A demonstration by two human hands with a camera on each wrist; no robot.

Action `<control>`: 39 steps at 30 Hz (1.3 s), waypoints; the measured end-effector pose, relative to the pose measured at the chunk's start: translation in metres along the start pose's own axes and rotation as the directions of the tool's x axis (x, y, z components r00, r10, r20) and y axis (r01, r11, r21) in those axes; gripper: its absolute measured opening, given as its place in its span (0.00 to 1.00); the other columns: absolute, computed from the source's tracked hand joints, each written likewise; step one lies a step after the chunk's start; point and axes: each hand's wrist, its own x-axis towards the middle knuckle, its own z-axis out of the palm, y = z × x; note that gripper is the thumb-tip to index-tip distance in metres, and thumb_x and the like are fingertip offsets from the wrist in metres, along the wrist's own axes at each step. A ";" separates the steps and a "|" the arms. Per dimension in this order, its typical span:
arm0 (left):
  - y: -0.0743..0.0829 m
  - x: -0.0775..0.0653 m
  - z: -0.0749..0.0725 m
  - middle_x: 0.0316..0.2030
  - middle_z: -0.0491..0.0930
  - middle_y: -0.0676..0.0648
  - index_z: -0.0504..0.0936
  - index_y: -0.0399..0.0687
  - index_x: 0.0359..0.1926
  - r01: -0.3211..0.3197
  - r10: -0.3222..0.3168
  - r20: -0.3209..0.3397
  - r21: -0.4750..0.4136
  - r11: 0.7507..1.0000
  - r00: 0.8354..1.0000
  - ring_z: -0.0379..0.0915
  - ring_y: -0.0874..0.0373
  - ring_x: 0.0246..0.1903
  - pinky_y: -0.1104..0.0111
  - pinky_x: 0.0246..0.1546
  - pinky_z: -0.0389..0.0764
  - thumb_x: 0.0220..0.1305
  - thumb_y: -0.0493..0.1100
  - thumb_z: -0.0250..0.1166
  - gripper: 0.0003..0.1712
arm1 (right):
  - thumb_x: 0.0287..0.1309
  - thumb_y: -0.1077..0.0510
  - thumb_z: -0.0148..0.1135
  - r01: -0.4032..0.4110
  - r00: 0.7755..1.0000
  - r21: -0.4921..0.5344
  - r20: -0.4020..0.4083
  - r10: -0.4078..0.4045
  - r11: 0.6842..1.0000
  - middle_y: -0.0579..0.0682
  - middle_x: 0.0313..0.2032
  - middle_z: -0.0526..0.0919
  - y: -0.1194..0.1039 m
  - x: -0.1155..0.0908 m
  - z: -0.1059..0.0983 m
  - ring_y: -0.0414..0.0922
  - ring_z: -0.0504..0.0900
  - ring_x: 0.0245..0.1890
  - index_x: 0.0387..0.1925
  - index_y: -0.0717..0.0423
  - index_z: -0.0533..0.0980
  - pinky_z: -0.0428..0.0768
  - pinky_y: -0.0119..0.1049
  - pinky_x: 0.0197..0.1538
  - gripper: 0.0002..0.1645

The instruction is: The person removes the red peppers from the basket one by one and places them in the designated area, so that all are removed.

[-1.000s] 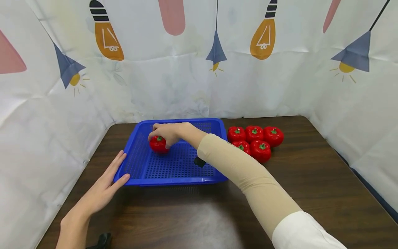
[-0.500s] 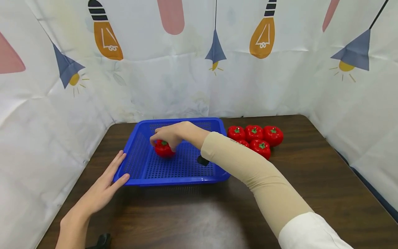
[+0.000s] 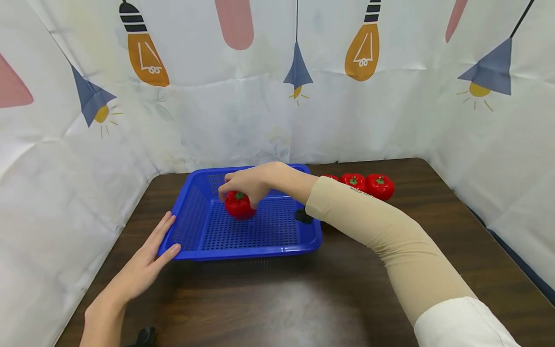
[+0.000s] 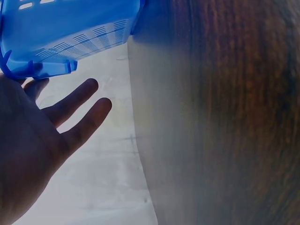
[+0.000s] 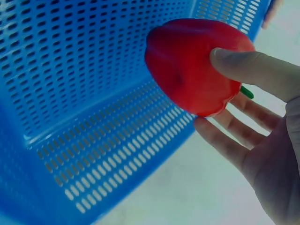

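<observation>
My right hand grips a red bell pepper by its upper part, with fingers and thumb on either side. The right wrist view shows the thumb pressed on the red bell pepper and its green stem toward the palm. The pepper is over the inside of a blue perforated plastic basket; I cannot tell whether it touches the bottom. My left hand rests against the basket's near left corner, fingers fairly straight. In the left wrist view, the left hand has two fingers stretched out below the basket.
Several red bell peppers stand on the table right of the basket, partly hidden by my right sleeve. The dark wooden table extends in front. A white printed curtain closes off the back and sides.
My right hand and the held bell pepper have moved rightward within the basket. My right forearm has swung right, covering more of the other peppers. The left hand stays at the basket's corner.
</observation>
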 end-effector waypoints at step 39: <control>0.001 -0.001 0.003 0.82 0.38 0.49 0.45 0.58 0.83 -0.001 0.001 -0.017 0.003 1.000 1.000 0.31 0.64 0.78 0.78 0.67 0.39 0.79 0.42 0.56 0.41 | 0.52 0.74 0.68 0.024 0.944 0.084 -0.331 0.005 0.996 0.48 0.69 0.65 0.015 -0.191 0.024 0.46 0.64 0.67 0.64 0.44 0.73 0.80 0.39 0.53 0.40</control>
